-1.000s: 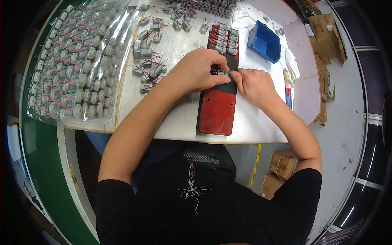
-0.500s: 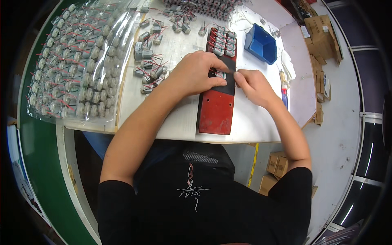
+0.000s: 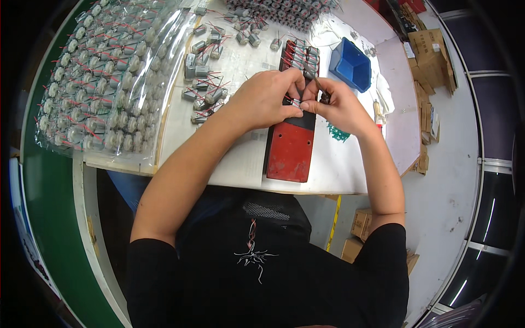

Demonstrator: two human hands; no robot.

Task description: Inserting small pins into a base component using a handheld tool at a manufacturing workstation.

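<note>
A long red fixture block (image 3: 290, 156) with a black middle section lies lengthwise in front of me on the table. Several small grey motors with red wires sit in rows at its far end, one of them a motor (image 3: 299, 59) near the right edge. My left hand (image 3: 268, 98) is curled over the black section, its thumb and fingers closed about another small motor (image 3: 296, 103), mostly hidden. My right hand (image 3: 338, 104) grips a slim dark tool (image 3: 311, 74), kind unclear, tilted up to the left; its thumb meets the same motor.
Loose motors (image 3: 202, 93) with red wires lie left of the block. Beyond them are clear plastic trays (image 3: 98, 82) full of motors. A blue bin (image 3: 350, 64) stands at the right, near a wooden-handled tool (image 3: 377, 112). Small green pieces (image 3: 338, 133) lie beside my right wrist.
My right hand has moved slightly up and left onto the motor, and the dark tool now shows in it. The green pieces have come into sight. My left hand has stayed nearly in place.
</note>
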